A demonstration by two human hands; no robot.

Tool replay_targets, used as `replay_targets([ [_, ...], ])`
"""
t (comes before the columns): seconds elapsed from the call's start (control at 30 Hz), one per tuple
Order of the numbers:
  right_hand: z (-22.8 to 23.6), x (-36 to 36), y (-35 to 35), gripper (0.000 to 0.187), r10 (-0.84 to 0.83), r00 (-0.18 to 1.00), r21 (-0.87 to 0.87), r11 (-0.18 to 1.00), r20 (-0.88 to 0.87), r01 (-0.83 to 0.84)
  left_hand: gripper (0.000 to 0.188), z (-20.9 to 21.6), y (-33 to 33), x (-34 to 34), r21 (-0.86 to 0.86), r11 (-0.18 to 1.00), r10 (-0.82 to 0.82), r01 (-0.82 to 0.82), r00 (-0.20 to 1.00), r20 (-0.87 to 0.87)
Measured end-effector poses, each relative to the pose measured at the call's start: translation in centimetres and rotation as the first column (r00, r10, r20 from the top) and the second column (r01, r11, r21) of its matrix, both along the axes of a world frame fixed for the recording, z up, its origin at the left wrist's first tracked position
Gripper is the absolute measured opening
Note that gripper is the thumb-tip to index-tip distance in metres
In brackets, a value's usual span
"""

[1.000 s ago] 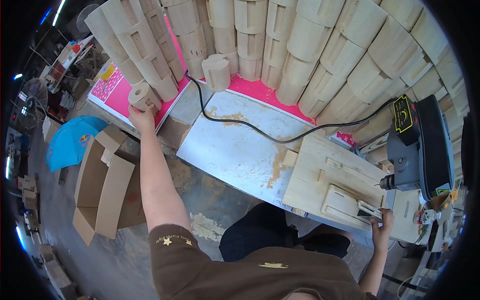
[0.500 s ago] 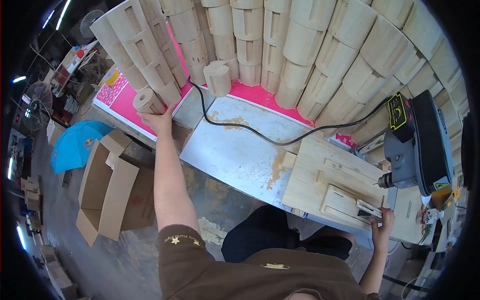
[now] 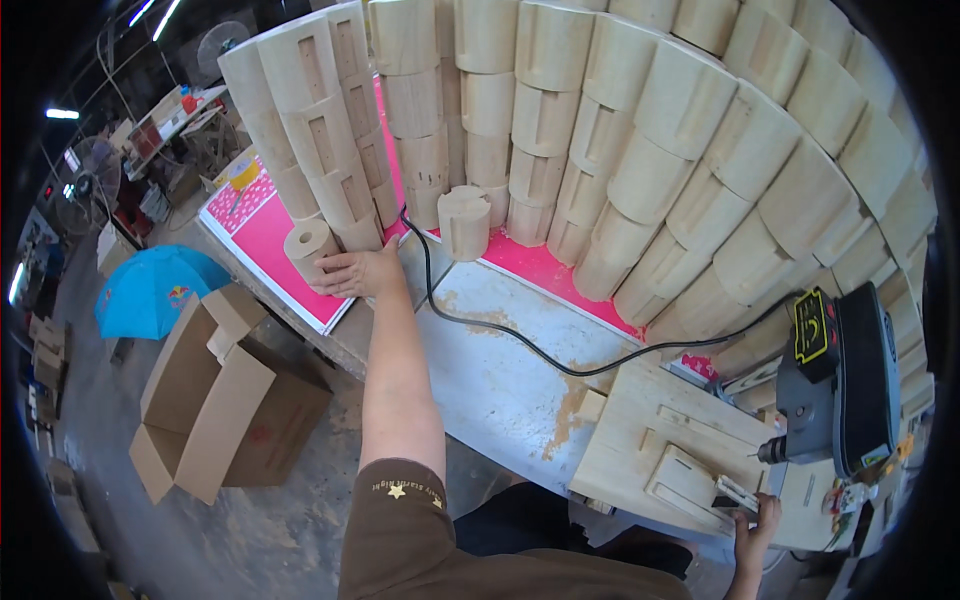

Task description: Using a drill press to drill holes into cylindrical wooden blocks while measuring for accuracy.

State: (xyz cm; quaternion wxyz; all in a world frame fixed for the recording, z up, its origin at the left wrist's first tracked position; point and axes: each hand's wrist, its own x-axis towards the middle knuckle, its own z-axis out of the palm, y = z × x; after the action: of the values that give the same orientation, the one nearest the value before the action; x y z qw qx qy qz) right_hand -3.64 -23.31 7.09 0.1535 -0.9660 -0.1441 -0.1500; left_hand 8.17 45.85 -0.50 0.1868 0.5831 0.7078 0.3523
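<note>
My left hand lies against the side of a short wooden cylinder with a round hole in its top, its fingers stretched and slightly apart. That cylinder stands on the pink sheet, at the foot of a stack of similar pieces. At the lower right, my right hand closes on the end of a narrow pale strip with a dark part under it. The strip sits at the edge of a wooden jig board, close to a grooved wooden plate. Its exact kind is too small to tell.
Tall stacks of wooden cylinders line the table's back. A drill press stands at the right, its black cable crossing the white tabletop. A lone cylinder stands mid-table. An open carton and blue umbrella are left.
The view has shifted, placing the table lower in the picture. My left hand has moved from behind the holed cylinder round to its near side. My right hand stays at the strip.
</note>
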Motion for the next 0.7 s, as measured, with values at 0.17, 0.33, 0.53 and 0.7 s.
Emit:
replay_targets([
  [0.17,-0.4,0.5,-0.2,0.043,0.017,1.0,0.005,1.0,0.002,-0.017,0.149,-0.5,1.6,1.0,0.015,0.998,0.056,-0.055,0.998,-0.038],
  [0.33,-0.6,0.7,-0.5,0.043,-0.016,1.0,-0.015,1.0,-0.006,0.016,0.151,-0.8,2.7,1.6,-0.01,0.999,0.034,-0.035,0.997,-0.074],
  [0.53,-0.7,0.7,-0.2,0.044,-0.012,1.0,-0.011,1.0,0.016,0.012,0.151,-0.7,3.1,1.9,-0.005,0.999,0.052,-0.053,0.997,-0.058],
  [0.7,-0.5,0.6,-0.3,0.044,-0.013,1.0,0.006,1.0,-0.023,0.014,0.15,-0.7,3.4,1.9,-0.03,0.996,0.079,-0.081,0.994,-0.069],
])
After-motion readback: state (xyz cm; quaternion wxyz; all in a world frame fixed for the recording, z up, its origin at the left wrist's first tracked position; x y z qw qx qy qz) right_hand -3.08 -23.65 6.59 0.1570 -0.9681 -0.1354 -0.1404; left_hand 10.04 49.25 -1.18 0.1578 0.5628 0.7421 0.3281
